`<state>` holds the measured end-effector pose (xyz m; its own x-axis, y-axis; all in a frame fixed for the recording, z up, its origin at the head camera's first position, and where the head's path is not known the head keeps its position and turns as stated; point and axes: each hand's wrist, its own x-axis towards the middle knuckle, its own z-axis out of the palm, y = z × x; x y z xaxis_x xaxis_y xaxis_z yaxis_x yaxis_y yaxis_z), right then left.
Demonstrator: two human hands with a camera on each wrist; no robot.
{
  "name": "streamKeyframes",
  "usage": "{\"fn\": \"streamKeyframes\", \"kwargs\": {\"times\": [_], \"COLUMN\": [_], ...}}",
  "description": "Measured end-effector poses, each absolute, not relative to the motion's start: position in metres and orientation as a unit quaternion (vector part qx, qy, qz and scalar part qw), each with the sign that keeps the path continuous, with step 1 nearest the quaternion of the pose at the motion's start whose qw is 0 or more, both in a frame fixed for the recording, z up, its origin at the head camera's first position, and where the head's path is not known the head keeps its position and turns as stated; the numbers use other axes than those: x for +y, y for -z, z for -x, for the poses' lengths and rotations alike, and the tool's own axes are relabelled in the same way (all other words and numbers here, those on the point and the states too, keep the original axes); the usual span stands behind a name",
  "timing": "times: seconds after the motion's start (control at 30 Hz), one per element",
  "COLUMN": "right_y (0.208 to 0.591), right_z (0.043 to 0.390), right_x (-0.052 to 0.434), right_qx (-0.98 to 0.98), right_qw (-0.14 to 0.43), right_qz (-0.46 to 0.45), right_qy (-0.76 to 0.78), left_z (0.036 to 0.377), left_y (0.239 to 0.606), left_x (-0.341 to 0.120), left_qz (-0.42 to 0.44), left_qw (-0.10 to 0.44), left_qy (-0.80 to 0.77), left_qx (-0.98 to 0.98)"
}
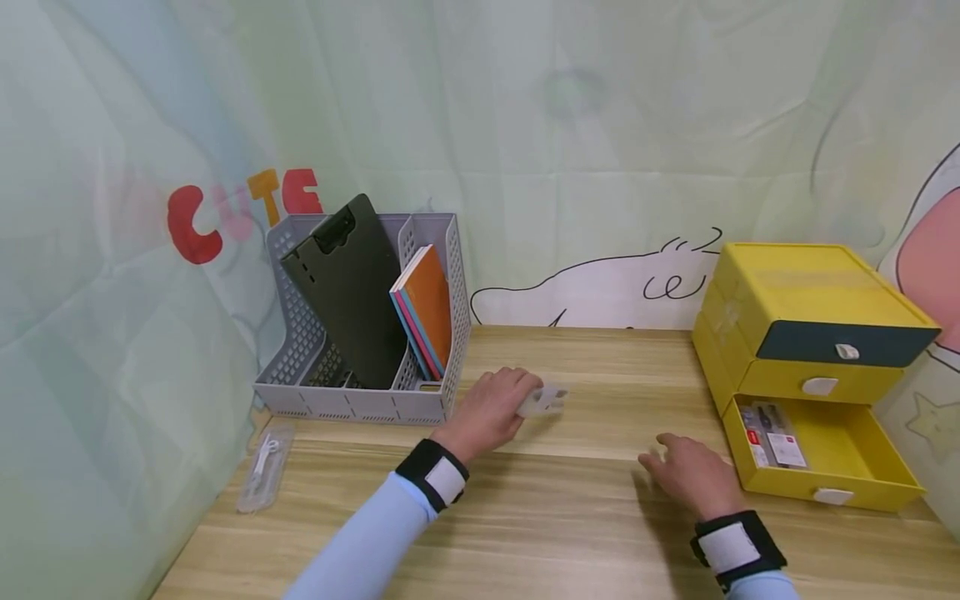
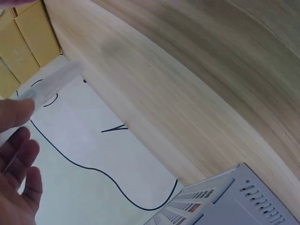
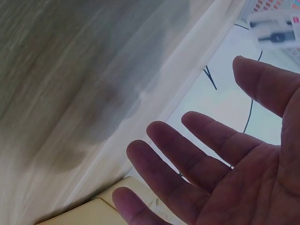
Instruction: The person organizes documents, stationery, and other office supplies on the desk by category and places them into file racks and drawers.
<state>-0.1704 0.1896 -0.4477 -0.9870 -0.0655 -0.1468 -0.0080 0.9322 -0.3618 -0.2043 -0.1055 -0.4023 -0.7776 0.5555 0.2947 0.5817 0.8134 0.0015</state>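
My left hand (image 1: 487,412) pinches a small flat clear-and-white package (image 1: 546,400) above the middle of the wooden table (image 1: 570,517). In the left wrist view that package (image 2: 56,82) is seen nearly edge-on, by the thumb. The right wrist view shows dark shapes on the face of the package (image 3: 274,30). My right hand (image 1: 693,475) hovers over the table with fingers spread and nothing in it, left of a pulled-out yellow drawer (image 1: 862,433). Several small packages (image 1: 772,433) lie along that drawer's left side.
A grey desk organizer (image 1: 397,404) at the back left holds a dark clipboard (image 1: 352,300) and several thin notebooks (image 1: 431,312). A clear case (image 1: 266,471) with a white cable lies at the left edge. The yellow drawer unit (image 1: 817,275) stands at the right, before a printed curtain (image 1: 562,167).
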Motion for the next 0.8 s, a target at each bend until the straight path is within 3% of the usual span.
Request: {"fn": "streamKeyframes", "kwargs": {"times": [0.17,0.43,0.53,0.67,0.8], "right_y": [0.446,0.444,0.442,0.441,0.442], "right_z": [0.171,0.171,0.172,0.174,0.175], "right_x": [0.186,0.169,0.161,0.149,0.14], "right_qx": [0.978,0.975,0.962,0.925,0.86], "right_qw": [0.083,0.006,0.016,0.056,0.108], "right_qz": [0.019,0.068,0.068,0.052,0.023], "right_qy": [0.192,0.212,0.265,0.373,0.499], "left_z": [0.205,0.204,0.202,0.199,0.194], "left_y": [0.403,0.401,0.4,0.399,0.401], "left_x": [-0.104,-0.097,-0.092,-0.084,-0.076], "left_qz": [0.292,0.304,0.321,0.362,0.425], "left_qw": [0.126,0.09,0.085,0.112,0.189], "left_qy": [0.115,0.135,0.116,0.042,-0.048], "left_qx": [-0.941,-0.939,-0.936,-0.924,-0.884]}}
